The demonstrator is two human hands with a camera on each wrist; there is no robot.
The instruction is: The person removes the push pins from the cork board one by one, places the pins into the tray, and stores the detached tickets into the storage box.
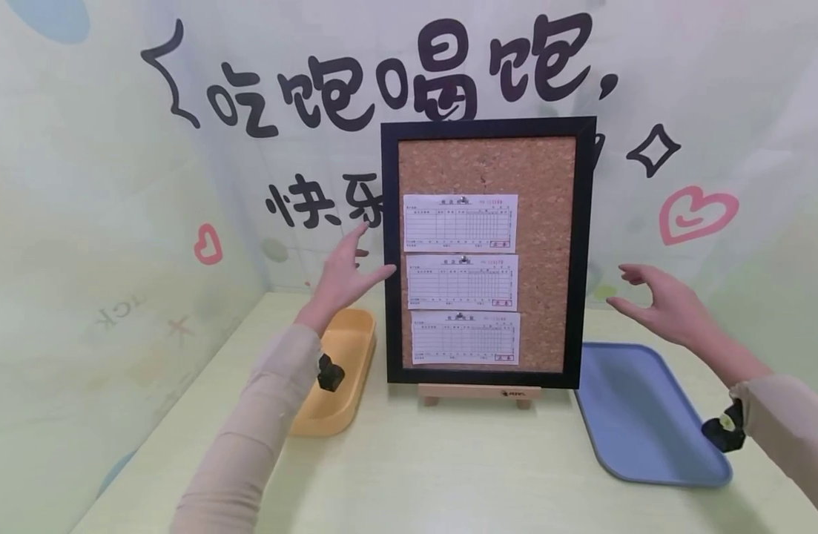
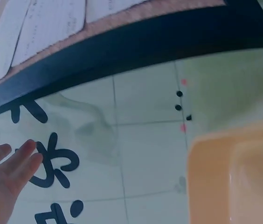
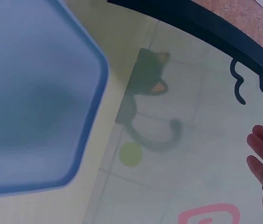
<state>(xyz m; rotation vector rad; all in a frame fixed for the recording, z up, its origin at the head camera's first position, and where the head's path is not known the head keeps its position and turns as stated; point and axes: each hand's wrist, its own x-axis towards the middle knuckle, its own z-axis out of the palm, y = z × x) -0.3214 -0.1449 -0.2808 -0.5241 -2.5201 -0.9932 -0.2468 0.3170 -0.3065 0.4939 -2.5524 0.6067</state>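
The thumb and fingers of our left hand [image 1: 347,271] are apart and hold nothing; the thumb is right by the left side of the board [image 1: 545,259], and we can't tell if it touches. Our right hand [image 1: 669,300] holds nothing too, its thumb and fingers apart, with a gap between it and the board's right side. The board stands between our hands, on a small stand [image 1: 478,391]. Its black frame [image 1: 582,252] looks hard, stiff and a bit smooth, so we'd hold it there, one hand on each side, and go slowly, since it could tip. Three paper slips [image 1: 462,285] hang one above another on the board's left part, each with what looks like a pin [image 1: 463,259] at the top. They look thin, light and easy to rip, so we'd pinch one softly by its edge. The yellow tray [image 1: 365,371] is on the left of the table [image 1: 462,475], the blue tray [image 1: 642,408] on the right, and the wall [image 1: 736,111] on the far side.
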